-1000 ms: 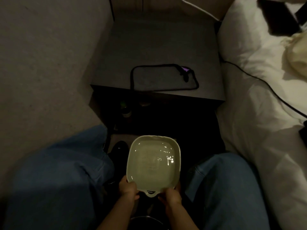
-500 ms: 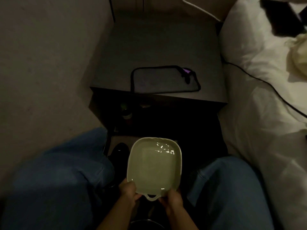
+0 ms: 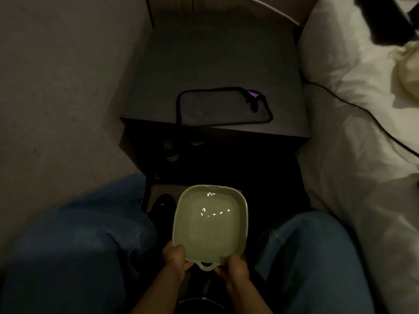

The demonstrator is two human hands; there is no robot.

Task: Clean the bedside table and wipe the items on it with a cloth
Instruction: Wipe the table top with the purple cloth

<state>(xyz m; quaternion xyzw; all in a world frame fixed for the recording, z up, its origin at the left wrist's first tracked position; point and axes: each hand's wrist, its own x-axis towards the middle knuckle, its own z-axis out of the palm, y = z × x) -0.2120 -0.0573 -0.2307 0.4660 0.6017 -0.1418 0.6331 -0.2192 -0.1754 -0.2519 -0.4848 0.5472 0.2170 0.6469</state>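
Observation:
A pale green square dish (image 3: 210, 223) with a small handle at its near edge hangs low between my knees. My left hand (image 3: 175, 257) grips its near left corner and my right hand (image 3: 235, 267) grips its near right corner. Beyond it stands the dark bedside table (image 3: 215, 64). A grey cloth with a black border (image 3: 220, 107) lies flat near the table's front edge, with a small purple and black item (image 3: 254, 97) on its right corner.
A white bed (image 3: 362, 132) with a black cable (image 3: 362, 109) across it runs along the right. A wall is on the left. Small bottles (image 3: 171, 150) sit in the table's dark lower shelf. A dark shoe (image 3: 162, 206) and a dark round rim (image 3: 199, 301) lie by my legs.
The dish has tilted slightly and the highlights on its inside have shifted. Both hands keep their hold at the near edge. The cloth on the table has not moved.

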